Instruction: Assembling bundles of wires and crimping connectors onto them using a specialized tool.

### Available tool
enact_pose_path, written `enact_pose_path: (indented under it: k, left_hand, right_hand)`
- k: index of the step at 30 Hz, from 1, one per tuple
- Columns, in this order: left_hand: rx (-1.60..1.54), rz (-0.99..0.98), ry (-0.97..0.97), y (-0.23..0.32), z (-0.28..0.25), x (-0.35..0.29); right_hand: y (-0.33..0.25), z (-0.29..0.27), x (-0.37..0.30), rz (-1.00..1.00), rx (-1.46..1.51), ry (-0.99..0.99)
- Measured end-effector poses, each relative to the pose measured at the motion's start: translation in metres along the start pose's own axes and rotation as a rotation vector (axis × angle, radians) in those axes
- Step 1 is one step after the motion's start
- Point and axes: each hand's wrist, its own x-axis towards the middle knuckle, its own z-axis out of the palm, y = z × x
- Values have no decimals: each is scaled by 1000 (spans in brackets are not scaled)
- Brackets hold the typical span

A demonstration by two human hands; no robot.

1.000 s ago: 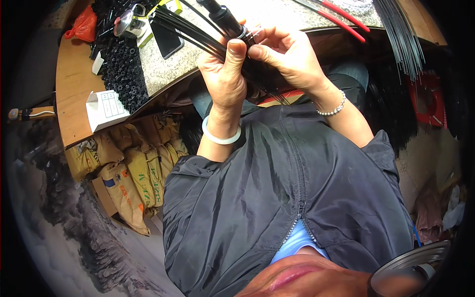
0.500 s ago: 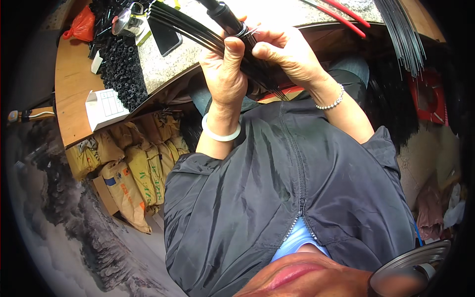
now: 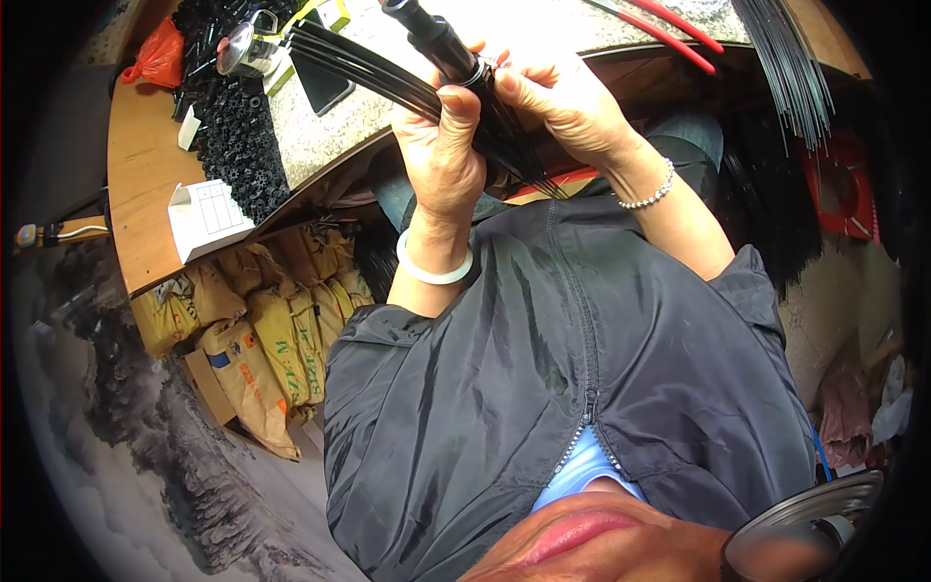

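Observation:
My left hand (image 3: 441, 160) is closed round a bundle of thin black umbrella ribs (image 3: 364, 71) and the lower part of a stepped black tube (image 3: 438, 41). The ribs fan out to the upper left, and their other ends point down toward my jacket. My left thumb presses just below the tube's collar. Beside that collar, my right hand (image 3: 580, 114) pinches thumb and forefinger together on a thin wire that runs round it; the wire's end is mostly hidden by the fingertips.
On the left of the table (image 3: 145, 175) lie a heap of small black plastic parts (image 3: 238, 145), a white box (image 3: 208, 218), a red plastic bag (image 3: 158, 53) and a phone (image 3: 325, 82). Red-handled pliers (image 3: 669, 34) and a bundle of thin rods (image 3: 781, 68) lie right. Yellow sacks (image 3: 281, 339) stand below.
The tube has shifted slightly down and right in my left hand. My right thumb and forefinger have closed up at the collar, and the loose wire ends seen before are now covered.

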Motion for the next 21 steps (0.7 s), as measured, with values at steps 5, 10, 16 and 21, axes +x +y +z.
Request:
enact_pose_path:
  k: [5,10,16,21]
  left_hand:
    - [-23,-21,-19,-1,-3,2]
    - [122,-12,-5,-5,-9,4]
    - [105,21,-11,-6,-9,3]
    - [22,2,92,-7,-10,3]
  right_hand:
    - [-3,-5,-2,127,0,-17]
    - [4,9,-5,-73,54,189]
    - [0,11,-8,-68,73,177]
    - [2,11,-1,-36,28,138]
